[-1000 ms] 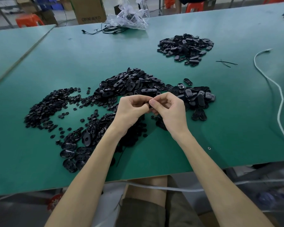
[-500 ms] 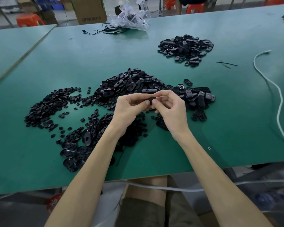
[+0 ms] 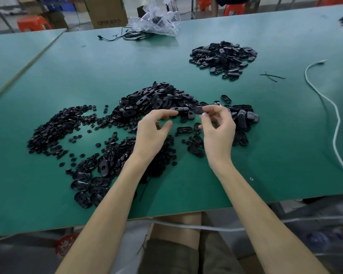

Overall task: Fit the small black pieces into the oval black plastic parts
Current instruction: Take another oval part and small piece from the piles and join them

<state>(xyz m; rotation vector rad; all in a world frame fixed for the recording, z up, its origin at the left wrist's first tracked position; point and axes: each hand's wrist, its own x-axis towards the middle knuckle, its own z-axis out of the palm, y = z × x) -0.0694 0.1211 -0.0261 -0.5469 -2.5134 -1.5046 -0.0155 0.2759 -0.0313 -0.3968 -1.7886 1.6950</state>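
My right hand [image 3: 218,129] pinches one oval black plastic part [image 3: 199,110] between thumb and fingertips, lifted above the table. My left hand [image 3: 152,131] hovers beside it with its fingers loosely spread and nothing in them. Under and behind both hands lies a big heap of oval black parts [image 3: 156,101]. A spread of small black pieces [image 3: 55,129] covers the table to the left. More oval parts [image 3: 87,180] lie by my left forearm. A separate pile of oval parts [image 3: 224,58] sits farther back on the right.
The green table [image 3: 186,184] ends close to my lap. A white cord [image 3: 334,119] curves along the right side. Black wire bits [image 3: 271,77] lie near the far pile. A clear plastic bag [image 3: 156,20] and black cables [image 3: 125,36] rest at the far edge.
My hands were pressed together around one part; now they have come apart. The right hand keeps the oval part and the left hand has opened.
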